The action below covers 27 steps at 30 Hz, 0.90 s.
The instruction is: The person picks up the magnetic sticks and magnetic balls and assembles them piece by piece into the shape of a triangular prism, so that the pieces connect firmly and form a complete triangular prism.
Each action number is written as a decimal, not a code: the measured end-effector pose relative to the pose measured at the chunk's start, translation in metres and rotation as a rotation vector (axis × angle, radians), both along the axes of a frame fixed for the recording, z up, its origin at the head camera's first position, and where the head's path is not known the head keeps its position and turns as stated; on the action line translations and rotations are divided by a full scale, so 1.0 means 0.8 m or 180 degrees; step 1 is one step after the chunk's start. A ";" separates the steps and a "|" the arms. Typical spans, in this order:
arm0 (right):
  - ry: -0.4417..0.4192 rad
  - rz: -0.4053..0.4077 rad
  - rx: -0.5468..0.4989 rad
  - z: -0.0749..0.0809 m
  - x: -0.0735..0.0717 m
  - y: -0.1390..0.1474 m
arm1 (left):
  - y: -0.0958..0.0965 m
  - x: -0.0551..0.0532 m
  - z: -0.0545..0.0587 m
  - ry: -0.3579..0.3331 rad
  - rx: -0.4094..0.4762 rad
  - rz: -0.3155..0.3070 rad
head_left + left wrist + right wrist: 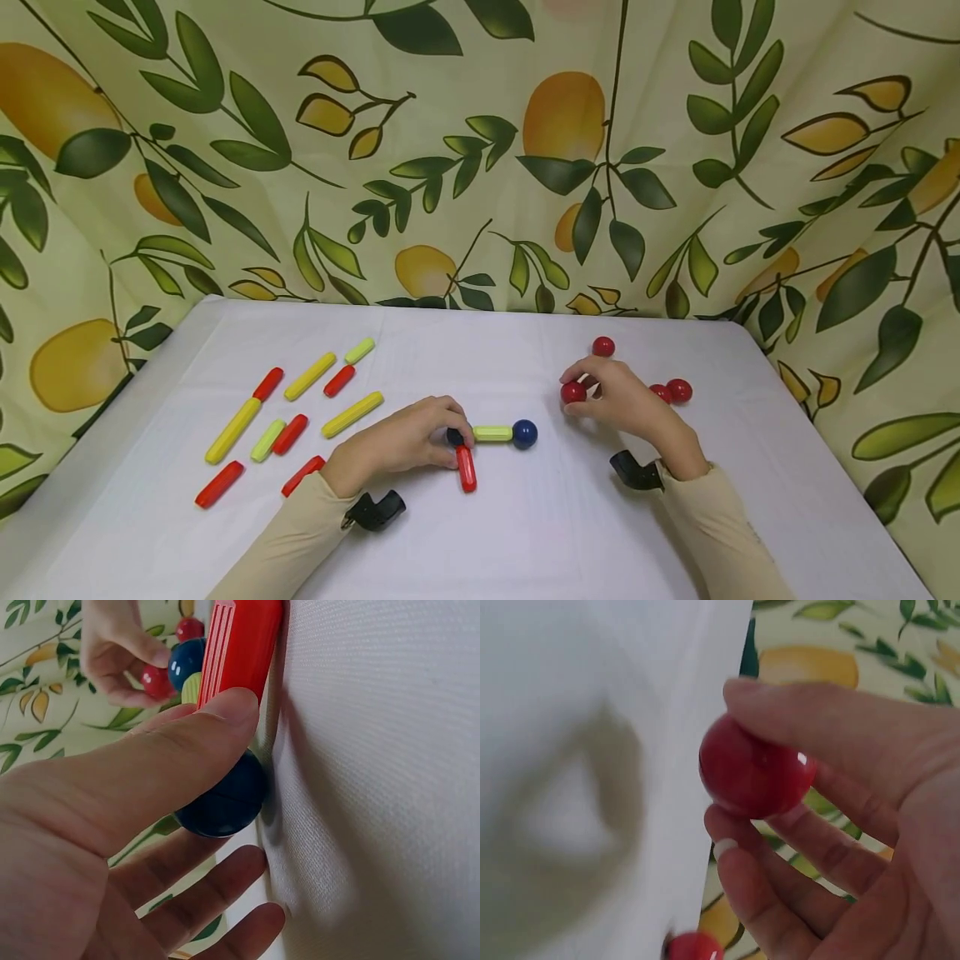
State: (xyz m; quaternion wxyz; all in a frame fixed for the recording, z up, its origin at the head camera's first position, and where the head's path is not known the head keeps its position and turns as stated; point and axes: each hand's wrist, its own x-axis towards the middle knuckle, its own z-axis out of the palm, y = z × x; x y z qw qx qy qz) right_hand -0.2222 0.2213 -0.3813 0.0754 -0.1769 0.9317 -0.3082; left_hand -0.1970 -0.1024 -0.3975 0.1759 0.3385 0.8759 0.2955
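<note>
Between thumb and fingers, my left hand pinches a joined piece at its corner, where a dark blue ball meets a red rod. From that ball a light green rod runs right to a second blue ball. The red rod points toward the near edge. My right hand holds a red ball by thumb and fingertips, to the right of the joined piece. In the right wrist view the ball appears raised off the white cloth.
More red balls lie around the right hand, one behind it and others beside it. On the left lie several loose rods: yellow, red and light green. A fruit-patterned curtain hangs behind the white-covered table.
</note>
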 end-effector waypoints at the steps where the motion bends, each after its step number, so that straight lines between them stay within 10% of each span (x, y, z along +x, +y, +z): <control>1: -0.0002 0.0066 -0.0024 0.001 0.002 -0.005 | 0.000 0.000 0.000 0.0015 -0.0039 -0.0008; 27: -0.0235 0.1313 -0.0293 -0.017 0.047 -0.094 | 0.002 -0.001 -0.007 0.0231 -0.0076 0.0056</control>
